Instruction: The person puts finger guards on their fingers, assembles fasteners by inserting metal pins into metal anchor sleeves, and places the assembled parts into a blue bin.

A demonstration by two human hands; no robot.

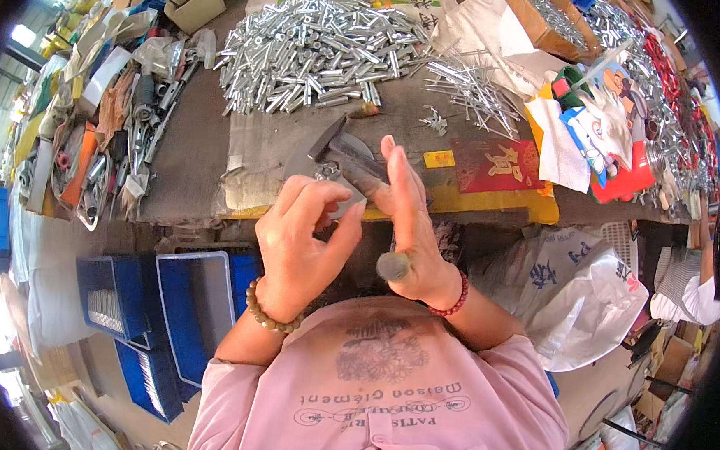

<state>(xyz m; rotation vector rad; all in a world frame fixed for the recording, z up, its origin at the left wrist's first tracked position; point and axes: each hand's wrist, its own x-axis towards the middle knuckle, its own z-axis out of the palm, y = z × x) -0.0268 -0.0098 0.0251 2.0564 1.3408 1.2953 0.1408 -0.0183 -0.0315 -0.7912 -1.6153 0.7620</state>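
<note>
Pink cloth of the wearer's shirt (417, 369), printed across the chest, lies nearest the camera, just below the two hands. Wrapped around a hammer (357, 159), the right hand (419, 245) has its longer fingers pointing straight up and away, while the rounded handle end sticks out by the base of the thumb. A red beaded bracelet (460, 295) circles that wrist. Beside it, the left hand (300, 236) is curled, thumb and forefinger nearly meeting; whether they pinch anything cannot be told. A band of olive-brown beads (272, 309) sits on its wrist.

Beyond the left fingertips, the hammer's dark head is over a round grey metal plate (297, 160), with a small metal piece (328, 172) near it. These rest on a worn sheet (253, 148) covering part of the dark tabletop (185, 152). To the right are a yellow scrap (439, 159) and a red paper (500, 166).

Farther out, a broad heap of short silvery tubes (321, 53) spreads across the sheet, with thin metal rods (477, 92) scattered at its right. Tools (142, 113) crowd the tabletop's left side; an open carton (196, 7) stands behind them. Below the tabletop are blue crates (137, 294) at left and a white plastic bag (578, 300) at right.
</note>
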